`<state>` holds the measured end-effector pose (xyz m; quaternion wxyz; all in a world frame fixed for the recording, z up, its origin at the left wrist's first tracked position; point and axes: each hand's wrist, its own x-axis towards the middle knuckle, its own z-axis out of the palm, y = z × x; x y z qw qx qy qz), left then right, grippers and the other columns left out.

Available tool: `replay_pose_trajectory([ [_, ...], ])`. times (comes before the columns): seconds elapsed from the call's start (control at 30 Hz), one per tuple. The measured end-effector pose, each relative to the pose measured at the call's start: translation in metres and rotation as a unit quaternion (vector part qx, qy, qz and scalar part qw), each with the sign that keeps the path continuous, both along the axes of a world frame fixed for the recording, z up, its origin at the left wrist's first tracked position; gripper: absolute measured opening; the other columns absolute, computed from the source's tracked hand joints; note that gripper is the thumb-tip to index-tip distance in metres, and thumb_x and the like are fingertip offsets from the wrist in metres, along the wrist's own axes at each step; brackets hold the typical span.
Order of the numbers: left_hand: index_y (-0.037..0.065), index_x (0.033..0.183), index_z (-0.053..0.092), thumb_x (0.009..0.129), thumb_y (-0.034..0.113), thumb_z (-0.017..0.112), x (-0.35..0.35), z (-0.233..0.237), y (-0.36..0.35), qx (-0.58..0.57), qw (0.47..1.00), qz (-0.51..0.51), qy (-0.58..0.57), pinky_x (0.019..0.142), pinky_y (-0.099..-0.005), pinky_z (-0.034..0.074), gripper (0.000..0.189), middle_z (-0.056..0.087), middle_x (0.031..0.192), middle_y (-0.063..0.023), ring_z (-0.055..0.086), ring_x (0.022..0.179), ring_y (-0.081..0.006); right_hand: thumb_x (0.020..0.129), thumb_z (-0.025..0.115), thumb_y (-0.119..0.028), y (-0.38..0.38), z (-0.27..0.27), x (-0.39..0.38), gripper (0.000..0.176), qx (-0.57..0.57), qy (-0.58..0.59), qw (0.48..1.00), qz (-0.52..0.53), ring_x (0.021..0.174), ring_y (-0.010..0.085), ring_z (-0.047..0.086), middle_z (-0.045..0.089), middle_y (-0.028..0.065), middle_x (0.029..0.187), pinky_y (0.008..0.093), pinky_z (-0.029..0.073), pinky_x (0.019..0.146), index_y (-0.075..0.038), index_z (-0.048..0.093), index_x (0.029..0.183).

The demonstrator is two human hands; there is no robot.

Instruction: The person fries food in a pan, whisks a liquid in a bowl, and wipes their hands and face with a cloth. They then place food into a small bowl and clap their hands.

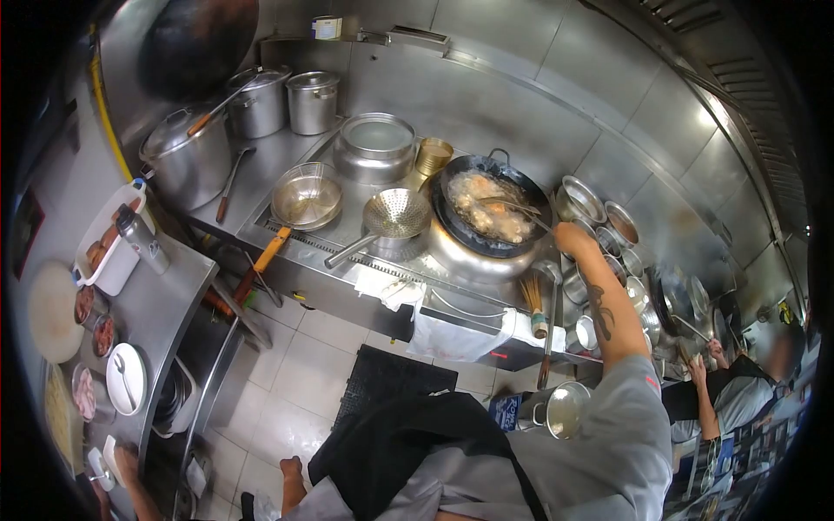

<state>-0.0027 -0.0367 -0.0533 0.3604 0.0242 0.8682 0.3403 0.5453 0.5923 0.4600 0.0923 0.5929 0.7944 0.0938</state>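
Note:
My right hand (570,238) is closed around the handle of a metal utensil (519,206), whose far end reaches into a black wok (502,247). Pieces of food (486,201) lie in bubbling oil in the wok. The wok rests on a round metal burner ring (469,260). Low in the view, my left hand (292,469) hangs beside my body over the tiled floor, its fingers curled in, with nothing visible in them. To the left of the wok are a perforated ladle (395,214) and a wire strainer on a bowl (307,198).
Large lidded pots (187,161) stand at the back left. Metal bowls (580,201) are stacked right of the wok. A bamboo brush (532,300) lies at the front edge. Another person's hand (127,462) is at the left counter (178,278); a co-worker (730,391) stands far right.

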Motion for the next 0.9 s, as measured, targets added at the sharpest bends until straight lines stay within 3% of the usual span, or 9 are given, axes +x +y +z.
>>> replay_pose_trajectory([
  [0.13,0.0,0.058,0.045,0.07,0.004,0.054,0.01,0.036,0.013,0.034,0.999,0.006,-0.038,0.036,-0.0342,0.023,0.016,0.042,0.05,-0.0032,0.037,0.04,-0.0118,0.078,0.053,-0.014,-0.002,0.004,0.009,0.02,-0.003,0.007,0.999,0.035,0.08,0.0389,0.062,0.063,0.0248,0.081,0.0445,0.049,0.073,0.001,0.067,0.077],
  [0.27,0.001,0.058,0.044,0.071,0.003,0.054,0.014,0.048,0.022,0.019,0.995,0.034,-0.087,0.036,-0.0336,0.021,0.016,0.041,0.049,-0.0026,0.036,0.04,-0.011,0.077,0.053,-0.014,-0.003,0.001,0.011,0.02,-0.026,0.039,0.999,0.027,0.082,0.039,0.062,0.064,0.0234,0.084,0.0439,0.049,0.075,-0.002,0.068,0.084],
  [0.33,0.0,0.061,0.045,0.071,0.004,0.055,0.013,0.047,0.023,0.014,0.996,0.017,-0.09,0.037,-0.0338,0.024,0.014,0.043,0.051,-0.0032,0.037,0.041,-0.0119,0.077,0.054,-0.014,-0.002,-0.013,0.013,0.02,-0.013,0.073,0.996,0.04,0.083,0.0389,0.062,0.064,0.0224,0.086,0.0436,0.049,0.076,-0.003,0.068,0.087],
  [0.47,-0.003,0.067,0.049,0.07,0.006,0.057,0.015,0.053,0.028,-0.031,0.998,0.014,-0.047,0.041,-0.0348,0.032,0.012,0.047,0.056,-0.0052,0.042,0.045,-0.0136,0.077,0.056,-0.014,0.002,-0.032,0.005,0.021,0.007,0.072,0.997,-0.037,0.087,0.0382,0.062,0.064,0.0216,0.089,0.043,0.049,0.078,-0.004,0.068,0.09],
  [0.6,-0.008,0.073,0.051,0.07,0.006,0.057,0.013,0.055,0.025,-0.021,0.999,0.025,-0.033,0.045,-0.0359,0.037,0.016,0.051,0.059,-0.0074,0.047,0.05,-0.0155,0.077,0.056,-0.015,-0.006,-0.01,0.005,0.021,0.016,0.095,0.993,-0.063,0.088,0.0379,0.062,0.064,0.0227,0.089,0.0432,0.048,0.079,-0.003,0.068,0.089],
  [0.73,-0.01,0.075,0.051,0.07,0.006,0.056,0.008,0.027,0.008,-0.012,0.996,0.036,-0.075,0.045,-0.0357,0.037,0.017,0.052,0.06,-0.0086,0.047,0.05,-0.0164,0.078,0.053,-0.014,0.004,0.005,0.031,0.021,0.03,0.086,0.994,-0.065,0.087,0.0382,0.061,0.063,0.0231,0.088,0.043,0.048,0.078,-0.002,0.067,0.088],
  [0.77,-0.009,0.073,0.05,0.07,0.005,0.055,0.007,0.02,0.002,-0.011,0.996,0.036,-0.082,0.044,-0.0356,0.036,0.016,0.051,0.059,-0.0081,0.046,0.049,-0.0161,0.081,0.051,-0.015,0.005,0.009,0.038,0.021,0.033,0.126,0.991,-0.007,0.081,0.038,0.063,0.063,0.0235,0.085,0.0429,0.049,0.074,-0.001,0.066,0.087],
  [0.9,-0.006,0.065,0.048,0.069,0.004,0.055,0.016,0.006,-0.01,0.004,0.995,0.042,-0.086,0.041,-0.0352,0.031,0.012,0.048,0.055,-0.0062,0.042,0.045,-0.0149,0.085,0.051,-0.016,-0.024,0.041,0.01,0.022,0.025,0.185,0.982,-0.03,0.057,0.0275,0.06,0.062,0.0165,0.066,0.038,0.047,0.053,-0.002,0.066,0.093],
])
